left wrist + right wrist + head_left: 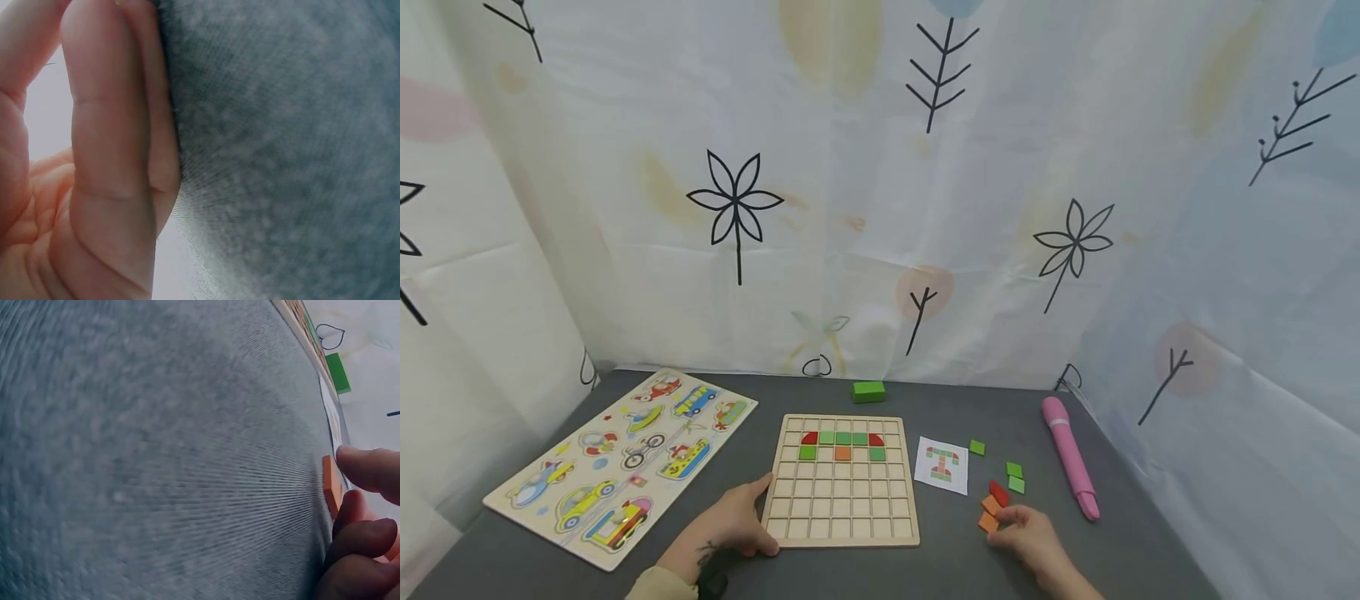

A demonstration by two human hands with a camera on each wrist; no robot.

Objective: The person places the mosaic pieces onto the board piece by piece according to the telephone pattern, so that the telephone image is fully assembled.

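Note:
At the wooden grid board (841, 507), my left hand (730, 521) touches the left edge with a finger and the near left corner with the thumb. Close up, its fingers (109, 125) look fairly straight. Two red rounded tiles (809, 438), several green tiles and an orange tile (843, 453) sit in the board's far rows. My right hand (1030, 546) pinches an orange square tile (988, 522) between thumb and index finger, low over the table. In the right wrist view this orange tile (331, 484) shows at the fingertips. Another orange tile (990, 504) and a red piece (999, 493) lie just beyond.
A pattern card (942, 465) lies right of the board, near loose green tiles (1014, 469). A pink pen-shaped object (1070, 458) is at the right. A vehicle puzzle board (621, 467) lies at the left, and a green block (868, 392) stands at the back by the curtain.

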